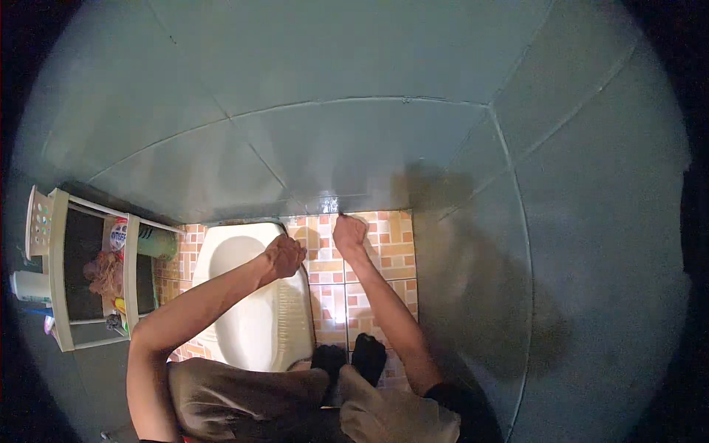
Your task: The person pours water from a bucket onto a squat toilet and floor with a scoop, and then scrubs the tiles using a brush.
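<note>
Scrubbing, seemingly: right hand (pixel 348 233) clenched at grey wall tile (pixel 354 148) base; left hand (pixel 284 257) fisted over white squat toilet (pixel 244 310); grasped objects indiscernible.

Large grey-blue wall tiles (pixel 354 140) rise beyond the hands and curve round to their right. Beneath the hands lies a floor of small orange and cream mosaic tiles (pixel 388 244). Well left stands a white plastic shelf rack (pixel 57 273). Dim light, with one glare spot on the floor.

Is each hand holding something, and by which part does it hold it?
It cannot be told. The left hand is closed over the white squat toilet, the right hand is a fist near the grey tiled wall; any object is hidden.
</note>
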`<act>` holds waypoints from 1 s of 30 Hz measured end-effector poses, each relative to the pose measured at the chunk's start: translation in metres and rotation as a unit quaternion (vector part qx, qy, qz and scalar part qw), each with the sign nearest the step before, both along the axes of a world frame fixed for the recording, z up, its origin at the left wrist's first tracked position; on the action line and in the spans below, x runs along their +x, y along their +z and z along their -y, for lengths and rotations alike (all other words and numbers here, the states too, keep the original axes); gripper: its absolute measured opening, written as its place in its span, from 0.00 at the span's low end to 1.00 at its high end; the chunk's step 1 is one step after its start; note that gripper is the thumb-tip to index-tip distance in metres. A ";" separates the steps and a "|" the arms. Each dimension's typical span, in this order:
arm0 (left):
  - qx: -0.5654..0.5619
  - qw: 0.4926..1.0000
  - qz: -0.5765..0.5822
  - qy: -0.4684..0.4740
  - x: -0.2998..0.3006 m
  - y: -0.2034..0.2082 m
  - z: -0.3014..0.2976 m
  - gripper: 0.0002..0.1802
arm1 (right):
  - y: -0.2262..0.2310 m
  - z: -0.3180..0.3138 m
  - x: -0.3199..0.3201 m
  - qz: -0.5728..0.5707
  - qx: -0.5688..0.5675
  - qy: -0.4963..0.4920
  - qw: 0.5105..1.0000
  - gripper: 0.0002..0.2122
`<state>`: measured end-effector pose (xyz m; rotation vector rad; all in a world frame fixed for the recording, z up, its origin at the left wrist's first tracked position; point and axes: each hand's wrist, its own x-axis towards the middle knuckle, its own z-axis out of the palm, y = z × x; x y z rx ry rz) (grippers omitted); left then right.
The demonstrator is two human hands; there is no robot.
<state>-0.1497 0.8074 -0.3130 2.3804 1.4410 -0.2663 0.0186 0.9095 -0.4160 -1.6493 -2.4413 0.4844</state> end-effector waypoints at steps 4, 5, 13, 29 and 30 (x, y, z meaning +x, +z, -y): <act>-0.026 0.988 -0.133 -0.077 -0.006 0.006 0.004 0.14 | -0.005 0.013 -0.001 -0.032 0.067 0.011 0.997 0.08; -0.033 0.989 -0.128 -0.074 -0.007 0.008 0.005 0.14 | -0.006 0.017 -0.001 -0.034 0.067 0.012 0.997 0.08; -0.025 0.990 -0.123 -0.057 -0.009 0.000 0.004 0.13 | 0.003 0.096 0.026 -0.054 -0.057 -0.013 0.997 0.09; 0.135 0.970 -0.148 -0.135 -0.011 -0.013 0.010 0.11 | 0.005 0.009 0.000 -0.027 0.032 0.004 0.999 0.11; 0.135 0.970 -0.149 -0.134 -0.012 -0.016 0.010 0.11 | 0.006 0.008 -0.002 -0.027 0.032 0.005 0.999 0.11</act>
